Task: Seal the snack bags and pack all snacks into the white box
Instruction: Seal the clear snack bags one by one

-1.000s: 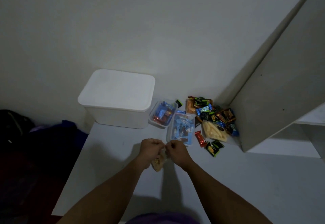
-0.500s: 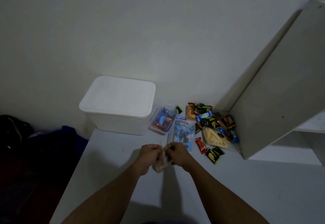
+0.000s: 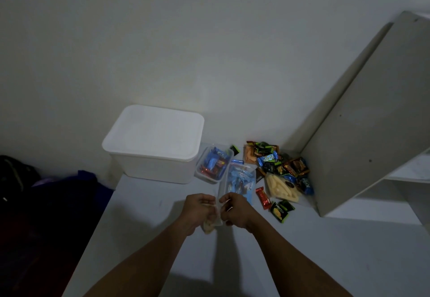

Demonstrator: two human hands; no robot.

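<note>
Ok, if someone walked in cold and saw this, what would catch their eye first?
Probably the two hands, left hand and right hand, pinching a small clear snack bag between them above the near part of the white table. Next, the bright pile of wrapped snacks at the back right beside a leaning board. Then the big white box, lid on, at the back left.

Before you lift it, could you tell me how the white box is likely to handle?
The white box looks like rigid plastic, so probably stiff. Its broad base suggests it won't tip. The lid is on, contents unseen, so weight is uncertain.
</note>
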